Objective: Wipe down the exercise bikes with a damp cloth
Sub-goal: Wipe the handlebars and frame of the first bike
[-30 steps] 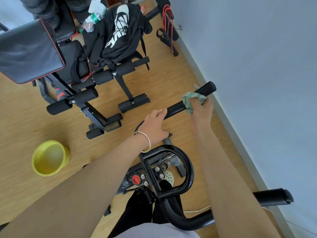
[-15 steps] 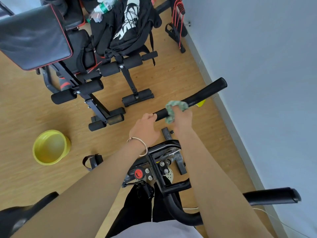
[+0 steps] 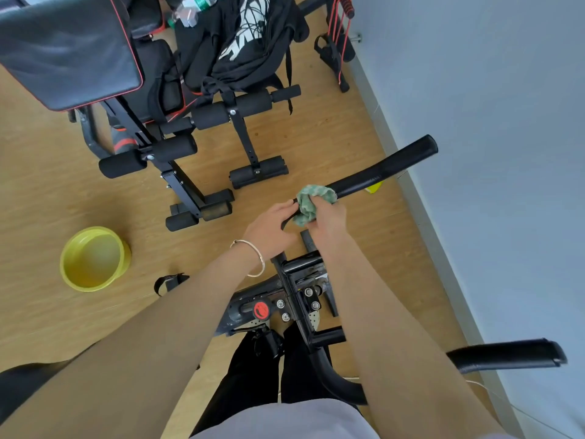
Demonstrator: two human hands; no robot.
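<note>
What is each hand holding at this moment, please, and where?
The right hand clutches a bunched green cloth against the black handlebar; the left hand grips the same bar's inner part.

Yellow basin (image 3: pixel 95 258), weight bench (image 3: pixel 72 49), backpack (image 3: pixel 240 42)

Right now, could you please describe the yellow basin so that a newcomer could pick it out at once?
Start at the black weight bench on the wooden floor. On the floor nearer the person, left of the left hand, sits the yellow basin. It is the only round, bright yellow, open container among black equipment.
</note>
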